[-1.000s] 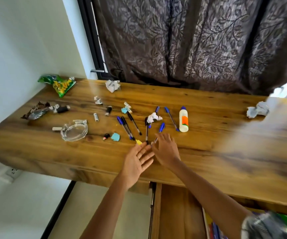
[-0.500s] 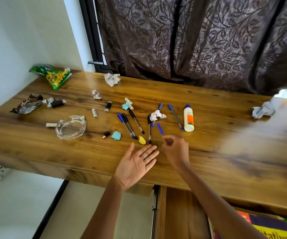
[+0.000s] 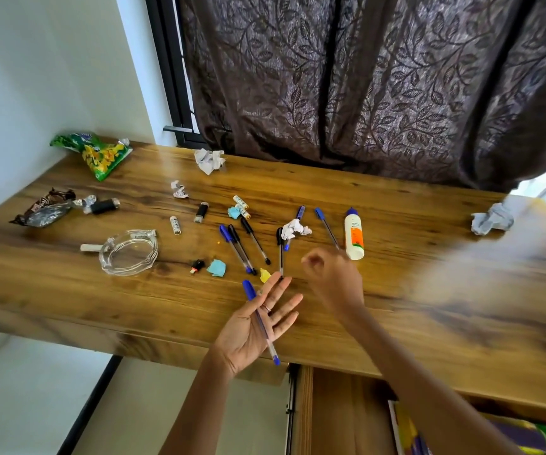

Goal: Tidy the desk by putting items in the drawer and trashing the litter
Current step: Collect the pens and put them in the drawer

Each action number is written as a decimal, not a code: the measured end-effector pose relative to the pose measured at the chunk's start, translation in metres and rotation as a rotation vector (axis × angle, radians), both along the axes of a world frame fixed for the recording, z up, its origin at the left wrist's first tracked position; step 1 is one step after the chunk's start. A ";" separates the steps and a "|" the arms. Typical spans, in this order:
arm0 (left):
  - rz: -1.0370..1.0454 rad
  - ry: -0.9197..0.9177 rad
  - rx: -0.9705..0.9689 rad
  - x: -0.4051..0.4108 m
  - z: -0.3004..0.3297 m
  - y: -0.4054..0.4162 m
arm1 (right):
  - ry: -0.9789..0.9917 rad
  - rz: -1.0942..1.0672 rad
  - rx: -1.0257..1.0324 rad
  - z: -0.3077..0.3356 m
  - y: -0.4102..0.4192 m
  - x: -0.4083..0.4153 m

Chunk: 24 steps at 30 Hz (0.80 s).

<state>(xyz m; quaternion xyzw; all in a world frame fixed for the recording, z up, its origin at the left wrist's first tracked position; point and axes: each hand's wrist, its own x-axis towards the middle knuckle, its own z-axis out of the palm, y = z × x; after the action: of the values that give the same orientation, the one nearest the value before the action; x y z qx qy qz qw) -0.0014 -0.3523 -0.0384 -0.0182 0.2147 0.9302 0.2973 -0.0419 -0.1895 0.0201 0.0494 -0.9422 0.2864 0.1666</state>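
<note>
Left hand [image 3: 258,326]: palm up, fingers spread wide, over the wooden desk's [image 3: 396,323] near edge. Blue-capped pen [image 3: 260,320]: lying loose across that palm, cap toward 11 o'clock, tip past the heel of the hand at 5 o'clock.

Right hand [image 3: 334,280]: at 2 o'clock from the left hand, fingers curled loosely; grip contents cannot be told. Glue bottle [image 3: 353,233] just beyond it.

Change: half a second ago the palm was bare, this pen on the desk by the right fingertips.

Blue-capped pen [image 3: 260,320] lies diagonally across open left palm [image 3: 253,326], prob. loose.
</note>
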 end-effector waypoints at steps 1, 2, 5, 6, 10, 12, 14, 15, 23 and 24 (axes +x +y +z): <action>-0.004 -0.004 0.009 0.000 -0.001 0.000 | 0.005 -0.043 0.093 0.001 0.009 -0.016; -0.008 -0.011 0.018 -0.001 -0.001 -0.001 | -0.015 -0.080 0.221 0.001 0.016 -0.029; -0.018 -0.041 0.026 0.000 0.000 0.000 | -0.132 -0.143 0.670 0.000 0.028 -0.059; -0.015 -0.050 0.018 0.001 0.001 0.001 | -0.160 -0.141 0.764 0.001 0.030 -0.065; -0.020 -0.042 0.015 0.000 0.003 0.000 | -0.194 -0.119 0.928 -0.001 0.029 -0.082; -0.021 -0.032 0.025 0.001 0.005 0.000 | -0.171 -0.105 0.943 -0.004 0.025 -0.083; -0.022 -0.030 0.024 0.000 0.004 0.000 | -0.161 -0.121 0.866 -0.007 0.021 -0.080; -0.024 -0.031 0.023 0.000 0.004 0.000 | -0.172 -0.152 0.775 -0.008 0.020 -0.080; -0.026 -0.016 0.008 -0.003 0.000 0.000 | 0.007 -0.158 -0.319 0.016 -0.003 -0.011; -0.016 -0.013 -0.006 -0.003 0.001 0.000 | 0.002 -0.091 -0.361 0.014 -0.009 0.007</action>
<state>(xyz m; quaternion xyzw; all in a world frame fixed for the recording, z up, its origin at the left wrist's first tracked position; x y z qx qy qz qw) -0.0049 -0.3521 -0.0377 -0.0233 0.2159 0.9269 0.3061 -0.0353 -0.1988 0.0344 -0.0236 -0.8766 0.4431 0.1862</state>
